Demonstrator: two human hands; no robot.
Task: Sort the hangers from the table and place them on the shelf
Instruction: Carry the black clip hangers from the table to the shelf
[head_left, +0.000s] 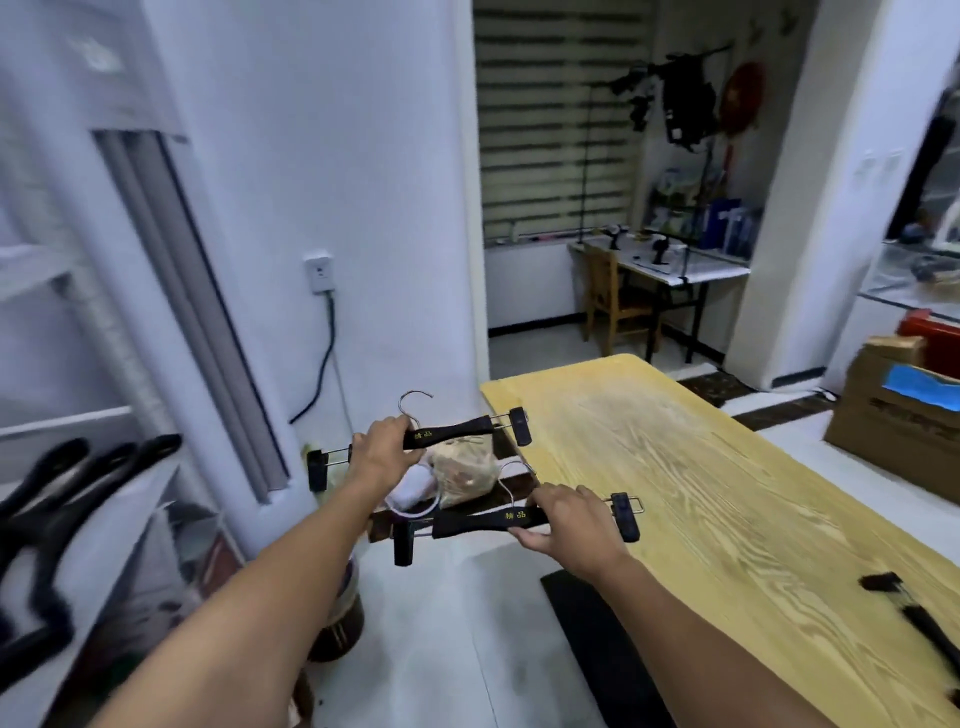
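Hands (382, 457) (563, 525) each grip matte black clip hangers (452, 434) (483, 524).

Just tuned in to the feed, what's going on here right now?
A person holds a black clip hanger in each hand, in the air off the wooden table's left edge. The left hand grips the farther clip hanger by its bar, and the right hand grips the nearer clip hanger. Some black hangers already lie on the shelf at left. A blurred dark hanger is still on the table.
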